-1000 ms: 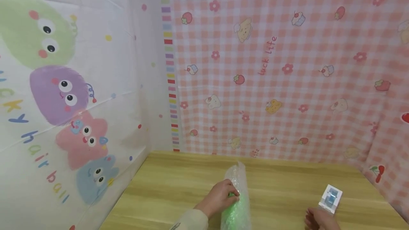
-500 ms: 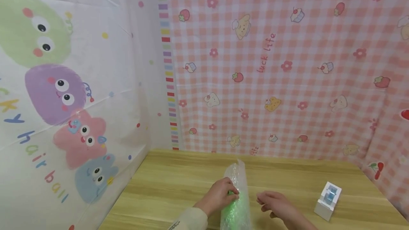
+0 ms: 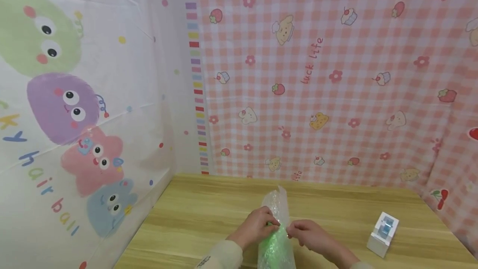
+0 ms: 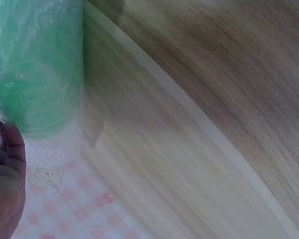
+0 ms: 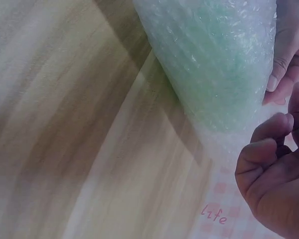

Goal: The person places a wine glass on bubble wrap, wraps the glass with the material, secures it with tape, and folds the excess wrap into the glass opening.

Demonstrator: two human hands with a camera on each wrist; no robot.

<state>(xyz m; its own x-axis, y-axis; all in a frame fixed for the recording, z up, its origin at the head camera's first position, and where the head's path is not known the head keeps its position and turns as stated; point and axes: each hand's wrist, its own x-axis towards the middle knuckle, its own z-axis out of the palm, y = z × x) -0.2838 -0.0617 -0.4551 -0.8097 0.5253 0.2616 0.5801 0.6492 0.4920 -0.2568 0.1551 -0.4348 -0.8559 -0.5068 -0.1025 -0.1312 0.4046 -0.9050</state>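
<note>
One pink-and-white checked cloth, printed with strawberries, cupcakes and flowers, hangs behind the bundle. One white cloth hangs well to the left of the bundle and carries four stacked cartoon figures: green, purple, pink and blue. One wood-grained, yellowish bench spreads under and around the bundle.

The single long bundle of clear bubble wrap, with green showing through, is on the bench, between the two hands. Its long axis runs front to back, away from the person; the far end tapers to a pointed flap aimed at the checked cloth, and the near end is cut off by the lower edge of the head view.

The left hand pinches the wrap on the bundle's upper face, thumb and fingers together. The right hand is at the bundle's right edge with bent fingers; whether its fingertips grip the wrap cannot be told.

One small white rectangular box with a blue patch sits on the bench, well to the right of the bundle.
</note>
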